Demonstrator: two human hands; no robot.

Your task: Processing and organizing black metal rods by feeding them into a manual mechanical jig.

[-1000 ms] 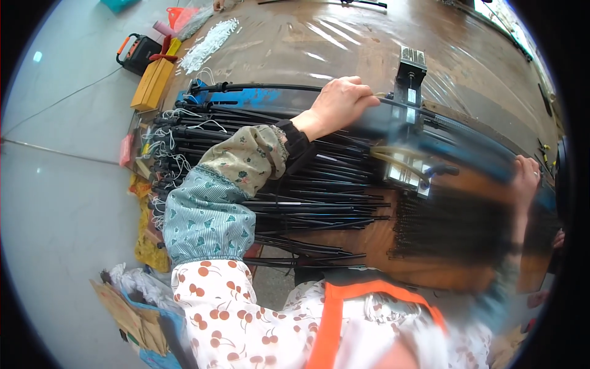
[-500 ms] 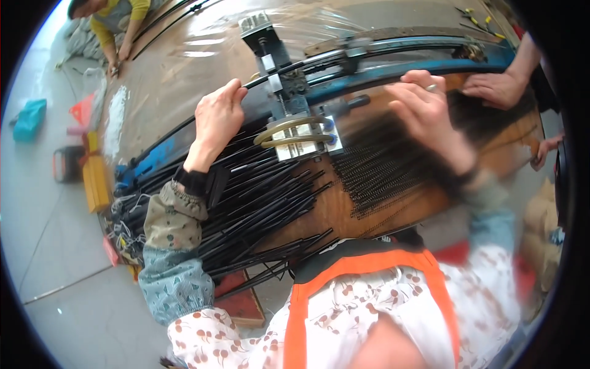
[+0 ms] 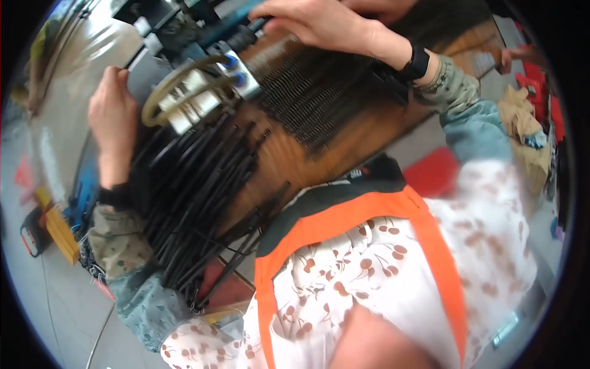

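Note:
My left hand (image 3: 114, 117) is closed, fingers curled, beside the clamping machine. A thin black rod runs from its fingertips toward the machine, though blur hides most of it. The machine's metal block (image 3: 190, 101) has two looped brown hoses (image 3: 184, 74) and blue fittings. My right hand (image 3: 326, 23) reaches over from the right, fingers and thumb around the end of a dark cylindrical handle (image 3: 243, 37) on the machine. Below my left hand lies a heap of black rods (image 3: 196, 184). Under my right forearm, several dark coil springs (image 3: 313, 92) lie in rows on the wooden table (image 3: 270, 154).
Another person's hand (image 3: 384, 7) is just beyond mine, and a further hand (image 3: 507, 58) shows at the right. On the left stand a yellow box (image 3: 61, 237) and a black-and-red object (image 3: 34, 234). A red stool-like surface (image 3: 433, 172) is near my right side.
My view has tilted and come closer. My right hand has moved left and forward to the machine's handle. My left hand stays closed and has come lower in the view.

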